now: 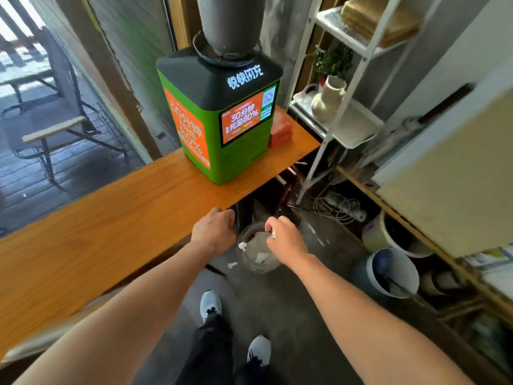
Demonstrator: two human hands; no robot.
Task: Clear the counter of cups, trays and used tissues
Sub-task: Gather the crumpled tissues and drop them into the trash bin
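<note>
The wooden counter runs from lower left to upper right. My left hand hangs just off its front edge, fingers curled, with nothing visible in it. My right hand hovers over a round grey waste bin on the floor under the counter, fingers pinched on a small white scrap of tissue. More white tissue lies at the bin's rim, and one piece is on the floor beside it. I see no cups or trays on the counter.
A green and orange charging station stands on the counter's far end with red boxes behind it. A white metal shelf holds a vase. Buckets and a power strip sit on the floor to the right.
</note>
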